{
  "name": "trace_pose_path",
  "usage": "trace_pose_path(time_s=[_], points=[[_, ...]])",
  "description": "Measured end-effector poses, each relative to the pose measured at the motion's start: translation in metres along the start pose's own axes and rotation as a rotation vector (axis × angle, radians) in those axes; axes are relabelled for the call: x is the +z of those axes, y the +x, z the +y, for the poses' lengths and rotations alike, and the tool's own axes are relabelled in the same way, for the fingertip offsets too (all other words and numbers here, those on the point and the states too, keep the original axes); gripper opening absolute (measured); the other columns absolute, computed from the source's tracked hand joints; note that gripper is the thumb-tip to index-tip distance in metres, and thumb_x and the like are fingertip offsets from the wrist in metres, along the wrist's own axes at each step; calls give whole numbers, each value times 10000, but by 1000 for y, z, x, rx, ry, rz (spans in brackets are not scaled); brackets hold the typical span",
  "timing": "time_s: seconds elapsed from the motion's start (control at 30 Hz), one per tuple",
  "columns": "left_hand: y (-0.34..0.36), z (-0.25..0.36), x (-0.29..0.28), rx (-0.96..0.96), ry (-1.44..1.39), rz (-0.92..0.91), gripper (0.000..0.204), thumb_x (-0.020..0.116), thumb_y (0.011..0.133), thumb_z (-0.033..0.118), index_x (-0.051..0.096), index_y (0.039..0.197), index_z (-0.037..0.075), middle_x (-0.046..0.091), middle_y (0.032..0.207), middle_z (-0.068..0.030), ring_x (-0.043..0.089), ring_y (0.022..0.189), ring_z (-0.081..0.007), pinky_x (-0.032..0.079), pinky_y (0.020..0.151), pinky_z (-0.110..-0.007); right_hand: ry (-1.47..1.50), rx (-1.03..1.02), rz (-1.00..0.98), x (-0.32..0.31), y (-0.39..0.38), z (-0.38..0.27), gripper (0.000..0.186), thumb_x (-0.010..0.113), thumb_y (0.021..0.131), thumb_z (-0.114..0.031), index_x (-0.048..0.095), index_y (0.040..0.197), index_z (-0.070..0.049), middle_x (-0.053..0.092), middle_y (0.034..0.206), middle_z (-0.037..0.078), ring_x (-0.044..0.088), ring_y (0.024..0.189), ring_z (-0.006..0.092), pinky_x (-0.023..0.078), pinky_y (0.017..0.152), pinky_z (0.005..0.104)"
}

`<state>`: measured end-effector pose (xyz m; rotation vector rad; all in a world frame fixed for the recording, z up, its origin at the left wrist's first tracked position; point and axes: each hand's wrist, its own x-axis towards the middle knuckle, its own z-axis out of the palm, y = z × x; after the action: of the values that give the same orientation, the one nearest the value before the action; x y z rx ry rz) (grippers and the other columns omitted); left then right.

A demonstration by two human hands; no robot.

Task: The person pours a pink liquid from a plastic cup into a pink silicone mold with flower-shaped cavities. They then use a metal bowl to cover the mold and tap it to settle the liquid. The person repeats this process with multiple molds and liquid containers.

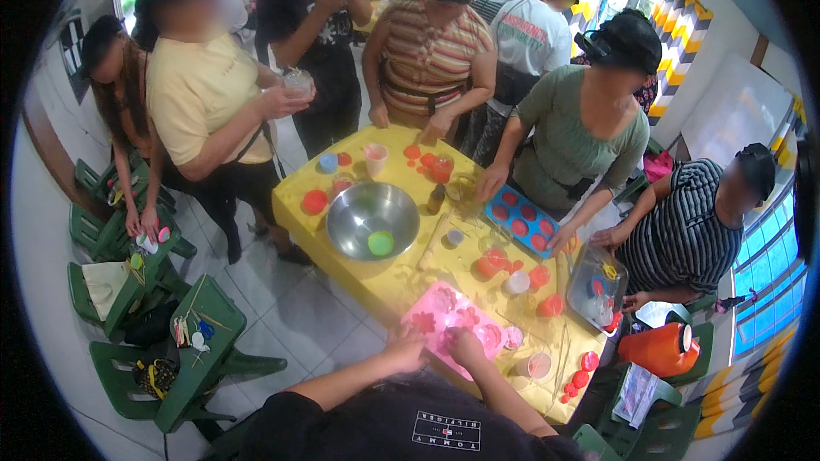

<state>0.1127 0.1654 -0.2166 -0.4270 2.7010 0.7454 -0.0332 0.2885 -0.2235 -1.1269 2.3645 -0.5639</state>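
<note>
A pink silicone mold (440, 300) with flower-shaped cavities, some with pink or red stuff in them, lies at the near edge of the yellow-covered table (376, 286). My left hand (407, 348) grips its left near edge. Over the near cavities is my right hand (465, 347), its fingers curled down; whatever they hold, if anything, is hidden. Close to the mold's right side are a small pink cup (513, 338) and a clear cup (536, 365) with pinkish contents.
A large steel bowl (372, 205) with a green piece inside stands left of centre. A blue mold (521, 220) with red fillings lies far right, touched by a co-worker. Red pieces (581, 378), cups and sticks are scattered about. Several people surround the table; green chairs (201, 350) stand left.
</note>
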Motion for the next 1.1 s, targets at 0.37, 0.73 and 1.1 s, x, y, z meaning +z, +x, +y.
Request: trace_pose_path(time_s=[0.37, 0.73, 1.1], points=[[-1, 0, 0, -25, 92, -108, 610, 553, 810, 426, 403, 1310, 110, 125, 1462, -185, 92, 1360, -332, 128, 998, -658, -19, -56, 65, 11, -4, 10, 365, 621, 706, -205, 618, 1056, -105, 515, 1043, 234, 537, 963, 377, 453, 838, 409], [7, -6, 4, 137, -97, 143, 1066, 600, 705, 614, 12, 1425, 92, 42, 1469, -210, 78, 1351, -384, 122, 1015, -614, -137, -107, 198, 15, 0, 12, 666, 744, 592, -271, 477, 1176, -94, 373, 1235, 260, 420, 1097, 433, 398, 903, 491], [6, -15, -6, 85, -97, 127, 1146, 678, 658, 575, -42, 1420, 113, 72, 1453, -236, 99, 1342, -399, 143, 997, -627, -216, 50, 46, 13, -1, -9, 790, 760, 578, -358, 438, 1248, -91, 286, 1305, 281, 348, 1157, 473, 364, 941, 514]])
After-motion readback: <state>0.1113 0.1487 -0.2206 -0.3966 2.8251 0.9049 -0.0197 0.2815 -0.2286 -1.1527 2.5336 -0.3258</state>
